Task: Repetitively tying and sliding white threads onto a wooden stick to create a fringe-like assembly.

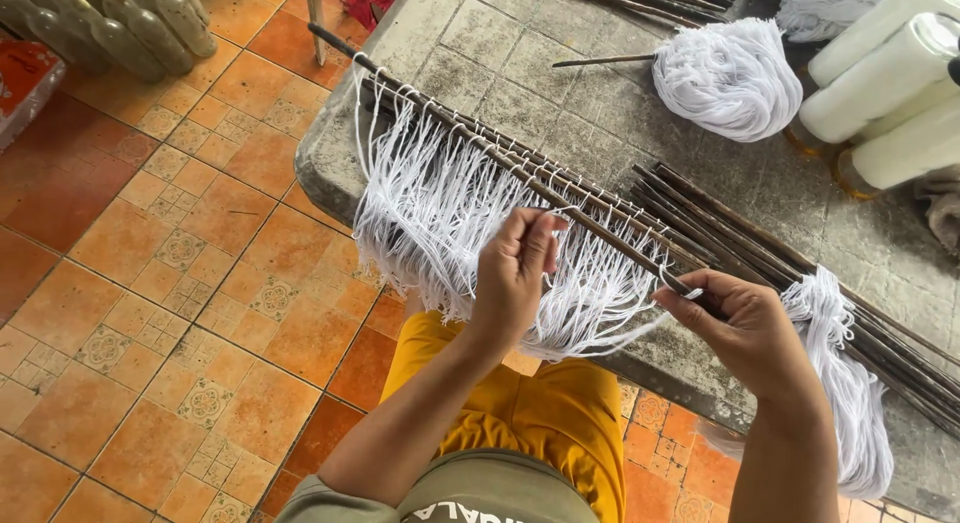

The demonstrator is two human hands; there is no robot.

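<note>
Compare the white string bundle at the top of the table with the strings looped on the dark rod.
The string bundle lies loose in a rounded heap; the looped strings hang in a spread row over the table edge. No hand touches the bundle; the left hand pinches the looped strings. Both are white.

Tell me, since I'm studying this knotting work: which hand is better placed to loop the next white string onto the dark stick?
Probably the right hand: it pinches a string end right at the dark stick, beside the loose bundle of white string. The left hand is among the hanging strings, better placed to steady them.
</note>
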